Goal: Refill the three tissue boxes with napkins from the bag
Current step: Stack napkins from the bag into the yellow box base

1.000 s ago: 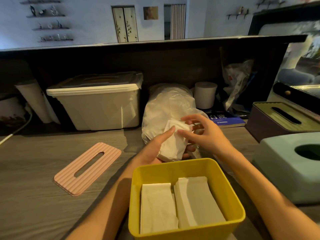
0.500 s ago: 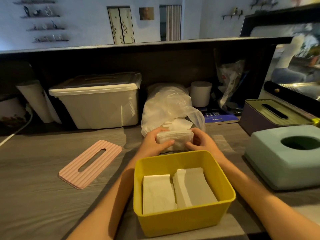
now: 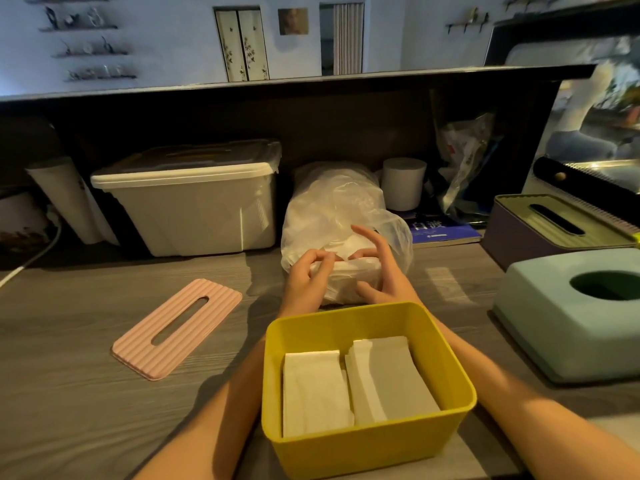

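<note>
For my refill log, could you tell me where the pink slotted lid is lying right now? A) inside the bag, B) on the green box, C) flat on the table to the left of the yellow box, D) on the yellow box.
C: the pink slotted lid lies flat on the table, left of the open yellow box.

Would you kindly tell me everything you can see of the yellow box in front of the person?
The yellow box is an open, lidless container of smooth matte plastic with rounded corners and walls flaring slightly upward. It stands upright on the grey wood-grain counter, nearest the camera, between the person's forearms. Inside lie two stacks of white napkins side by side, well below the rim. Neither hand touches it.
</note>
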{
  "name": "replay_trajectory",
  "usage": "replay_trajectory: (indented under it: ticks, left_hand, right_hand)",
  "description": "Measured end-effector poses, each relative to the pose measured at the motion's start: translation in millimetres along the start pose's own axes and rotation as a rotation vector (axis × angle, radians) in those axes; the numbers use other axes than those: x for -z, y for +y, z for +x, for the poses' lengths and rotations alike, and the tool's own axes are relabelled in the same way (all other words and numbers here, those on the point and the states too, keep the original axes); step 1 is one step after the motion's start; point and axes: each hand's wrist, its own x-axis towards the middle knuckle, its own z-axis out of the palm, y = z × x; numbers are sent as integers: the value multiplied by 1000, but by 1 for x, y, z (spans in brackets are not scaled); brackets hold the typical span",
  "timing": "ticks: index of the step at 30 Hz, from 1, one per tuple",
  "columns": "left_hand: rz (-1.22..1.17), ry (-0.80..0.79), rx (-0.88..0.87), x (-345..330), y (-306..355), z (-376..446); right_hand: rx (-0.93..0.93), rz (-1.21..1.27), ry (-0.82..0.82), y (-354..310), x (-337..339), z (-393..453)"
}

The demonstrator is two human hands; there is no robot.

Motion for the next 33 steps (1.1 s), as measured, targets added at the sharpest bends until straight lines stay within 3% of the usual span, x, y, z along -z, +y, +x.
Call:
replay_trajectory:
  ticks: [2,5,9,17,27,33]
  left_hand:
    - [18,-33,9,2,2,0]
    - [105,-124,-40,10,10,0]
    - [268,-233,-145,31,17,2]
    - [442,-248,-236,46,21,3]
    - [361,-226,-255,67,92,-28]
    - [220,-300,-185,75,141,-63]
  right_hand:
    - [28,-139,-50,2,5,1]
    - [-74,-121,-65,4,12,-2]
    - [-49,-154,-21,0,22,-3]
    - [-149,-260,-91,-4,33,-6]
    - [-129,128,38,-91,38,14]
    - [-375,467,-30,-144,34,15]
